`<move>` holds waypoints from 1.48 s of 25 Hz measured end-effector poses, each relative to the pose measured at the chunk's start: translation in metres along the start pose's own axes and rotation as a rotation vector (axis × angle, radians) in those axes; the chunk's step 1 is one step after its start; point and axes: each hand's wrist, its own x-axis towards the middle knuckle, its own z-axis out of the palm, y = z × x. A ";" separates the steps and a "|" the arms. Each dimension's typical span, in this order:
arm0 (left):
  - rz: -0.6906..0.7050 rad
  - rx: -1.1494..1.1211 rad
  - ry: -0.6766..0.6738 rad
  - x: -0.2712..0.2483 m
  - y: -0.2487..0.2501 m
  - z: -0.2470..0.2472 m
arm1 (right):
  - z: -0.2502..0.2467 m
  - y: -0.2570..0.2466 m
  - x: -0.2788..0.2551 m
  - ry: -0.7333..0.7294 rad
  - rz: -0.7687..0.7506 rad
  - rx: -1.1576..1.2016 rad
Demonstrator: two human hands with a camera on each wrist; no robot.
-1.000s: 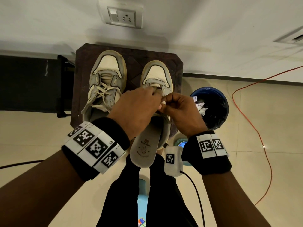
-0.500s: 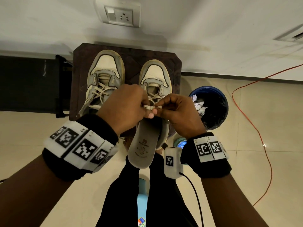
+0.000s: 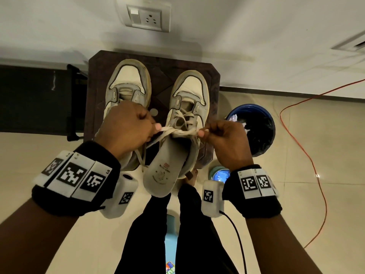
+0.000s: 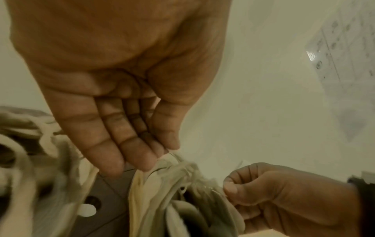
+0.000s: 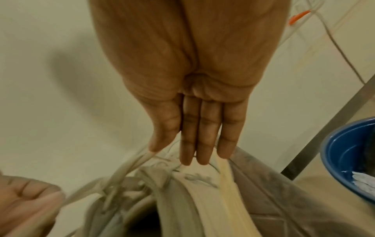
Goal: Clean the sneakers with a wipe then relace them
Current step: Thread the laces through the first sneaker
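Lace (image 3: 178, 132) crossed above the right sneaker (image 3: 187, 107).
Left hand (image 3: 126, 128) and right hand (image 3: 225, 139) each pinch one end, taut left-to-right between them.

We see two off-white sneakers, left sneaker (image 3: 126, 84) and right sneaker (image 3: 189, 95), both with grey panels and yellowed soles, on a dark brown stool (image 3: 158, 64) with a diamond pattern. Lace (image 3: 177, 132) is cream; the insole (image 3: 167, 165) is pale grey with a small red mark. Both wrists wear black bands (image 3: 256, 206) carrying white tags with black square-code patterns. At 3 o'clock from the right sneaker sits a blue bin (image 3: 237, 113) with a black liner, and past it an orange cable (image 3: 308, 161) runs over beige floor tiles (image 3: 296, 214). At 12 o'clock we see a white wall socket (image 3: 147, 17). Trousers (image 3: 150, 234) are black.
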 end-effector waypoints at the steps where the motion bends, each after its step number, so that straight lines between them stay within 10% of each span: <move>1: 0.032 0.111 0.015 -0.001 -0.004 0.000 | -0.001 0.004 -0.001 0.022 0.025 -0.027; 24: 0.267 0.435 0.021 0.009 -0.015 0.006 | 0.011 0.015 -0.003 0.091 0.113 0.081; 29: 0.404 0.400 0.193 -0.012 -0.004 0.000 | 0.017 0.017 -0.017 0.106 0.109 0.155; 34: 0.610 0.877 -0.092 -0.035 0.012 0.012 | 0.022 0.011 -0.051 0.430 0.082 -0.008; 37: 0.643 1.140 -0.225 -0.031 0.018 0.023 | 0.034 -0.005 -0.078 0.367 0.044 -0.011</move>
